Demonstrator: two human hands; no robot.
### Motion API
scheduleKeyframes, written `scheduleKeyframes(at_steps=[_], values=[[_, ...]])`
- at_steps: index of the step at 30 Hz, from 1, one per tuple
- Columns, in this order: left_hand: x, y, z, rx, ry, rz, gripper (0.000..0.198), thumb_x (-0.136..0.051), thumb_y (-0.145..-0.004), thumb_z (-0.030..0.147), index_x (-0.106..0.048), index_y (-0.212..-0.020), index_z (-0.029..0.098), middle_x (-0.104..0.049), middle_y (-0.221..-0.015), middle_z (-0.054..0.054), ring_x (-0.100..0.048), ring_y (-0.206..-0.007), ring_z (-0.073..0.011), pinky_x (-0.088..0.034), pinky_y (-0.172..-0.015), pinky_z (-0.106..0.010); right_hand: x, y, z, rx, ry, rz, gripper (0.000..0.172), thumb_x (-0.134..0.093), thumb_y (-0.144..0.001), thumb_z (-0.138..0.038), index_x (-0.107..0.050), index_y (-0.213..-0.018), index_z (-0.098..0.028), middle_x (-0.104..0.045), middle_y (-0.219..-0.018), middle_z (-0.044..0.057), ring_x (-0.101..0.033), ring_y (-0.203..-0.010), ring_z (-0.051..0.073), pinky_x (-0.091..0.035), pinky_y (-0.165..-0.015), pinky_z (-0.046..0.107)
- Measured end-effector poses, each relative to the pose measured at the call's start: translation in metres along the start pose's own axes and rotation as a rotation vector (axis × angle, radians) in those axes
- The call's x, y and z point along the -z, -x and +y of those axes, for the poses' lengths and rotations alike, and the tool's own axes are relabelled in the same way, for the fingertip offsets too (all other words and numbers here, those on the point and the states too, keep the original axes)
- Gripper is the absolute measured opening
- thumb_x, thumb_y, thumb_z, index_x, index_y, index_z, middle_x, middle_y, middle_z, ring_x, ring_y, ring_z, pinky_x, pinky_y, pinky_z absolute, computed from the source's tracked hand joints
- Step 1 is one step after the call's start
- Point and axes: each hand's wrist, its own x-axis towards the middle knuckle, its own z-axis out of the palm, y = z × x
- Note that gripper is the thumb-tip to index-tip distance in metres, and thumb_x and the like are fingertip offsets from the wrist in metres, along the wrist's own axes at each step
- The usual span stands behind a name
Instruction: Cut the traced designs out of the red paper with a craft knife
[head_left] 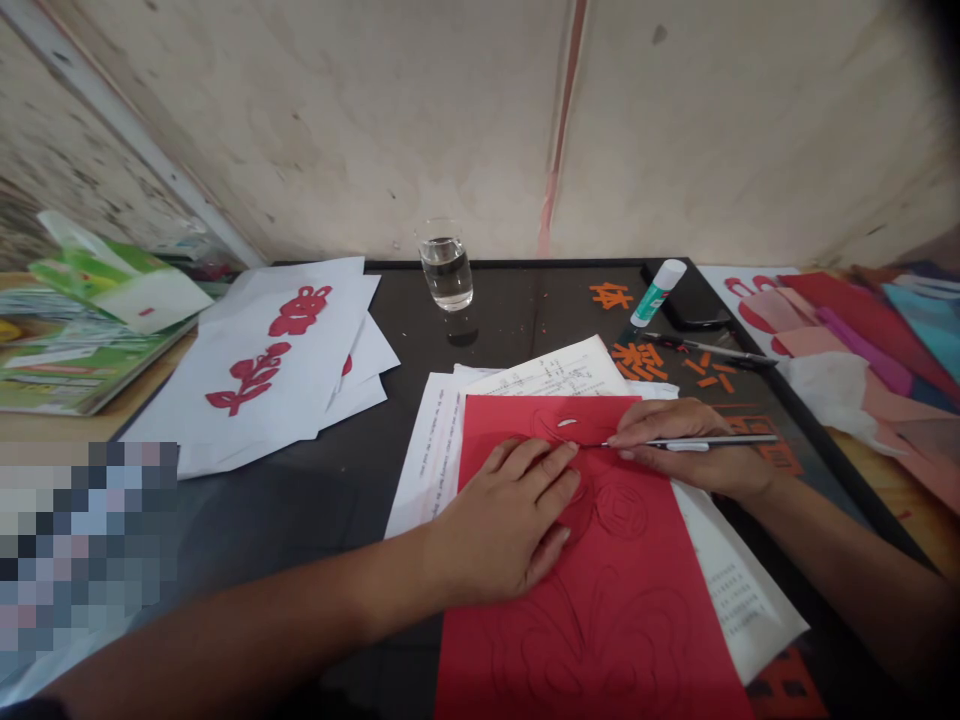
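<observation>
A sheet of red paper [495, 640] with pencil-like line drawings lies in front of me, a small pale cut-out hole near its top. My left hand [517, 515] rests flat on the sheet, fingers spread. My right hand [682, 440] grips a slim, pen-shaped craft knife [739, 439]. Its thin tip touches or nearly touches the red paper, close to my left fingertips. Printed white sheets [424, 450] and a page with handwriting [559, 368] lie beneath the red paper.
A glass of water [448, 275] stands near the back edge of the dark table [360, 610]. White sheets with red paper cuttings [300, 310] lie at left. A glue stick [658, 292], a phone [686, 305], a dark pen [705, 350] and coloured papers [840, 330] are at right.
</observation>
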Motion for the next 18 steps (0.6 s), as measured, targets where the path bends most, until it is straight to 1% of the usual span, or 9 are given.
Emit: scheduleKeyframes(at_steps=[7,10,14,18], values=[[0.0006,-0.0001,0.0007,0.006,-0.01,-0.008,0.049,-0.042,-0.096,0.038,-0.048,-0.138,0.013,-0.04,-0.151,-0.011,-0.04,-0.129,-0.0317,-0.035,-0.107,-0.05,-0.0014,-0.002,-0.0031,0.03,0.052,0.013,0.02,-0.068,-0.086,-0.016,-0.077,-0.102,-0.026,-0.073,-0.092,0.004,-0.068,-0.08,0.013,-0.057,-0.071,0.025],[0.0007,-0.0001,0.0007,0.004,-0.009,-0.008,0.049,-0.041,-0.096,0.038,-0.048,-0.138,0.014,-0.041,-0.151,-0.011,-0.04,-0.129,-0.0312,-0.035,-0.107,-0.049,-0.0014,-0.0031,-0.0058,0.057,0.082,-0.004,0.02,-0.066,-0.087,-0.016,-0.076,-0.103,-0.025,-0.072,-0.091,0.004,-0.068,-0.077,0.012,-0.056,-0.069,0.024],[-0.0001,0.0004,0.0004,0.003,-0.019,-0.005,0.049,-0.039,-0.097,0.039,-0.048,-0.138,0.014,-0.04,-0.151,-0.011,-0.04,-0.129,-0.0312,-0.034,-0.108,-0.049,0.0,-0.0036,-0.0069,0.139,0.127,-0.036,0.022,-0.063,-0.09,-0.016,-0.075,-0.105,-0.025,-0.071,-0.09,0.004,-0.067,-0.078,0.012,-0.054,-0.067,0.022],[-0.0008,0.0009,0.0003,0.006,-0.027,-0.013,0.05,-0.039,-0.097,0.039,-0.047,-0.139,0.014,-0.039,-0.152,-0.01,-0.04,-0.13,-0.0316,-0.034,-0.108,-0.049,0.0023,-0.003,-0.0057,0.145,0.116,-0.066,0.024,-0.063,-0.089,-0.013,-0.074,-0.106,-0.025,-0.07,-0.09,0.003,-0.067,-0.08,0.011,-0.054,-0.068,0.021]])
